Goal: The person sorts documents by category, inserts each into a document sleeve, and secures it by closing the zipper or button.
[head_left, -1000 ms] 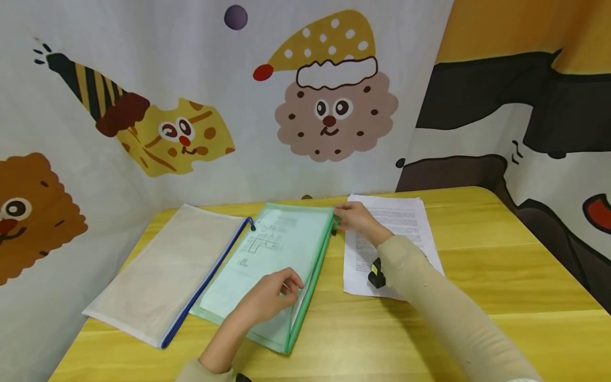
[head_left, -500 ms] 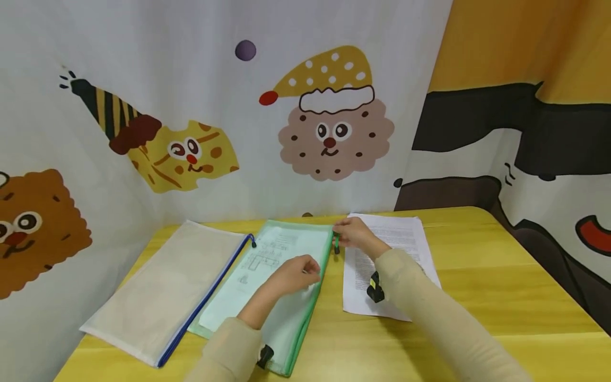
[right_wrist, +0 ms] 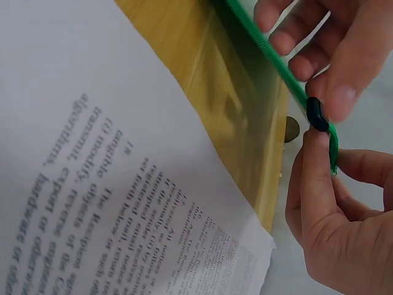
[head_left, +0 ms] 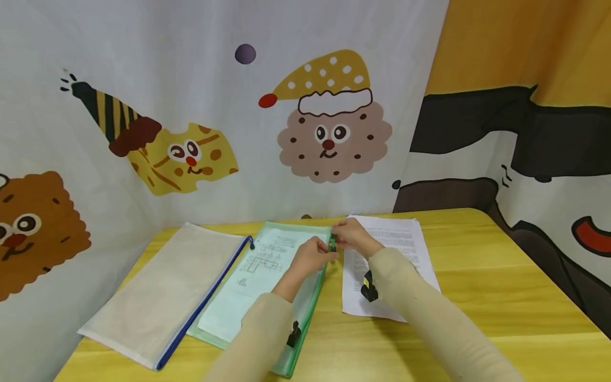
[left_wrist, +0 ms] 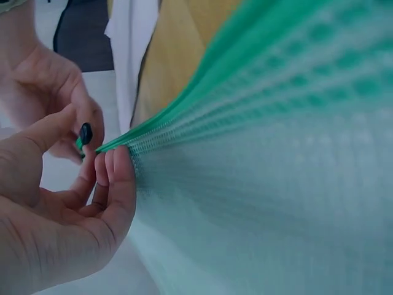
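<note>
A green mesh zipper bag [head_left: 267, 302] with printed sheets inside lies mid-table, its zipper edge toward the right. At its far right corner my right hand [head_left: 353, 236] pinches the green zipper end between thumb and fingers. My left hand [head_left: 310, 257] reaches over the bag to the same corner. Its thumb and index finger close around the black-tipped zipper pull [right_wrist: 316, 114], while its other fingers lie curled against the mesh edge in the left wrist view. A printed paper sheet [head_left: 396, 239] lies under the right forearm.
To the left lies a pale zipper bag [head_left: 167, 292] with a blue zipper edge, close beside the green one. The yellow wooden table [head_left: 496, 297] ends at the back against a cartoon-print curtain [head_left: 191, 69].
My left hand has moved up and right along the zipper edge to the corner and now meets the pull. My right hand has stayed at the corner. The head view has tilted upward.
</note>
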A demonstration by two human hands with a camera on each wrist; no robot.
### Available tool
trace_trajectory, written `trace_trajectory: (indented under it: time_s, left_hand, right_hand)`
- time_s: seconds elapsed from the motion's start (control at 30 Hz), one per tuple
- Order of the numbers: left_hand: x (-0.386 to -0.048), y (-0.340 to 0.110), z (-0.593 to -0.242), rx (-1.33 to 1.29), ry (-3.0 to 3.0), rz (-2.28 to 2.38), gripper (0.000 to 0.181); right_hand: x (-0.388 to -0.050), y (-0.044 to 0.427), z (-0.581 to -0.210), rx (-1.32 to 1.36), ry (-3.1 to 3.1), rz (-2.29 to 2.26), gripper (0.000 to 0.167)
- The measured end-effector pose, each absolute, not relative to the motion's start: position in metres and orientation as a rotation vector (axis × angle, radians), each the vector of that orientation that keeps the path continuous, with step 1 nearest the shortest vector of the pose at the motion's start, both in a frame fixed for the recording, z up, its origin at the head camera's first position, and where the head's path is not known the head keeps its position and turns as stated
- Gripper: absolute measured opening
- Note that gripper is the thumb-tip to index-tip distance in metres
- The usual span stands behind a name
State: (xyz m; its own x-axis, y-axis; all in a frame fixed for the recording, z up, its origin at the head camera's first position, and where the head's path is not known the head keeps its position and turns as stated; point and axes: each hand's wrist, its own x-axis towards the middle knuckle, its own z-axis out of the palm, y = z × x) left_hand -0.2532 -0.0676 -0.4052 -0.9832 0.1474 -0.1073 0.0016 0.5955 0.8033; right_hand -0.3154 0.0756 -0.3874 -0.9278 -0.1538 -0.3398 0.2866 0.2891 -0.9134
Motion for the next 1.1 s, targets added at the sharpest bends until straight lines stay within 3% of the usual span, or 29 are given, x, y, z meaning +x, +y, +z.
trace_trajectory:
  time_s: [0.4,0.63,0.87,1.1]
  left_hand:
    - [-0.262,-0.055,-0.412,0.079,2.849,1.118,0.016]
    - [-0.263,-0.058,-0.415,0.057,2.737,1.328,0.013]
    - [-0.266,-0.057,-0.415,-0.053,2.545,1.637,0.022]
    - [-0.267,-0.06,-0.418,-0.109,2.467,1.626,0.013]
  right_hand:
    - [-0.316,0.071,-0.396,0.147,2.253,-1.691,0.038]
    - [-0.315,0.073,-0.395,0.18,2.243,-1.668,0.038]
    - [-0.314,0.073,-0.397,0.189,2.216,-1.706,0.037]
    - [-0.317,0.077,-0.407,0.239,2.189,-1.724,0.037]
